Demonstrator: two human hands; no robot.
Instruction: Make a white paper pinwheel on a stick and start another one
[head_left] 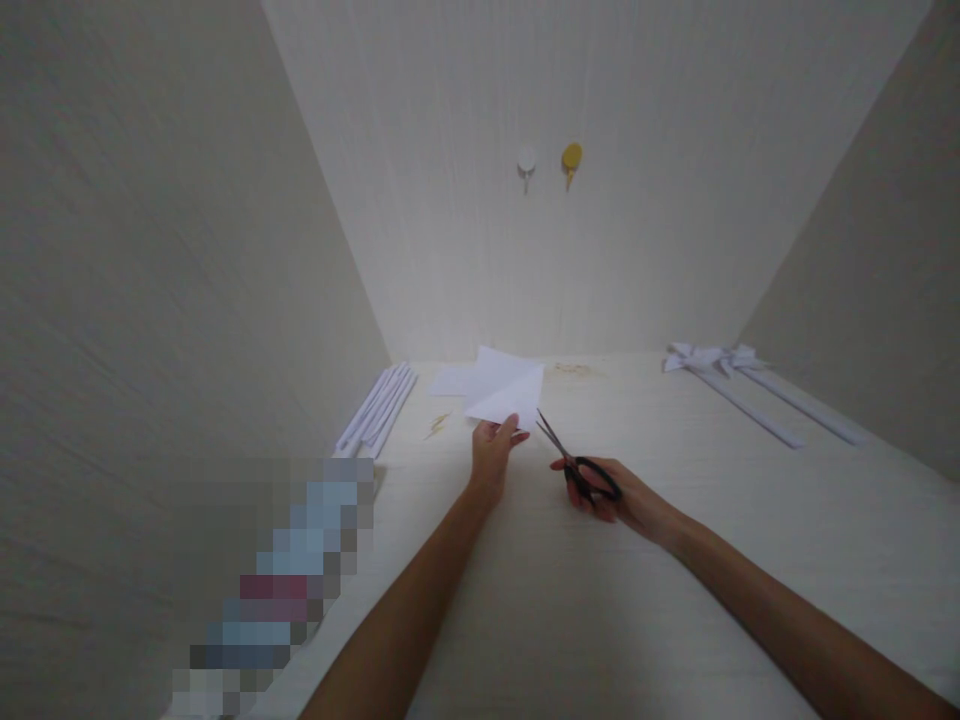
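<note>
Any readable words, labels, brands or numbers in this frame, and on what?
None can be read. The white paper in the left hand looks blank, the black scissors in the right hand show no brand, and the pixelated patch hides whatever is there.

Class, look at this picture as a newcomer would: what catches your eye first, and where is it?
At the centre, the left hand pinches a white folded paper while the right hand holds black scissors with blades open beside its edge. On the back wall hang a white hook and a yellow hook.
</note>
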